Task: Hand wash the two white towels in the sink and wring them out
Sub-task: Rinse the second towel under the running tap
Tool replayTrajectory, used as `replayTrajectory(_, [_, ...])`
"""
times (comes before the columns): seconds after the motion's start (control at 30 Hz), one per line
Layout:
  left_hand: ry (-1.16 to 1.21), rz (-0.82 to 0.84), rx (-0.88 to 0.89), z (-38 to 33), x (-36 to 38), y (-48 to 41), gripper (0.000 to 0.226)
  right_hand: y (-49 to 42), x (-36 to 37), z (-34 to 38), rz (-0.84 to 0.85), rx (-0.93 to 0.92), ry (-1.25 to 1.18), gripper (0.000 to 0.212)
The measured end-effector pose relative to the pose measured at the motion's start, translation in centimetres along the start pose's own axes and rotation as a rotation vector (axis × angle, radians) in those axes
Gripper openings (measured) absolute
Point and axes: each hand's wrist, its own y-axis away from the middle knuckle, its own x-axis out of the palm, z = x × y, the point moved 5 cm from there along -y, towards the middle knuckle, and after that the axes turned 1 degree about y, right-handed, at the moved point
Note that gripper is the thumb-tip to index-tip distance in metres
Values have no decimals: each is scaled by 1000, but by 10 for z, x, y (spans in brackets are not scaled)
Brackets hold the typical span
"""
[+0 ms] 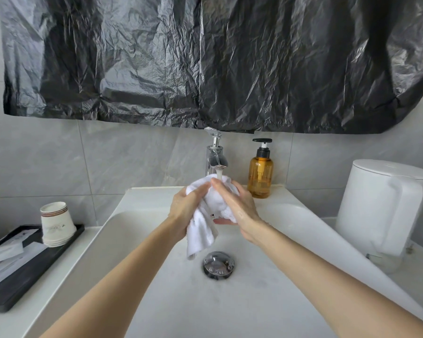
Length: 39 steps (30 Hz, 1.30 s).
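Note:
A bunched white towel (206,220) is held between both hands above the white sink basin (142,240), right under the chrome faucet (215,157), whose water stream falls onto its top. My left hand (186,208) grips the towel's left side with curled fingers. My right hand (237,206) presses against the towel's right side, its fingers lying fairly straight along the cloth and its thumb under the bundle. A loose end of the towel hangs down toward the chrome drain plug (218,264). Only one towel is in view.
An amber soap pump bottle (260,174) stands on the sink's back ledge, right of the faucet. A white kettle (381,211) sits on the right counter. On the left, a black tray (22,276) holds stacked paper cups (56,224) and packets. Black plastic sheet (205,57) covers the wall above.

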Motion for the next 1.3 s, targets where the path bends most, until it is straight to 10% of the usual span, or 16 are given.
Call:
replayTrajectory(0.23, [-172,-148,130,4,2,7,26,-1,0,4,-300,-188,550,31])
replayTrajectory(0.43, [-576,-150,241,-6,5,14,40,3,-2,13,-279,-654,974,30])
replayTrajectory(0.57, [-689,-30,207,-8,3,8,43,-6,-6,14,-75,-536,1118,30])
replayTrajectory(0.77, [-662,80,276,-8,8,6,26,-26,-14,-23,377,-66,476,51])
replayTrajectory(0.93, [-454,-5,261,-16,14,17,71,-27,-27,-8,153,-87,283,9])
replayTrajectory(1.3, [-118,44,275,-15,25,21,68,-33,-42,-2,-65,-97,98,30])
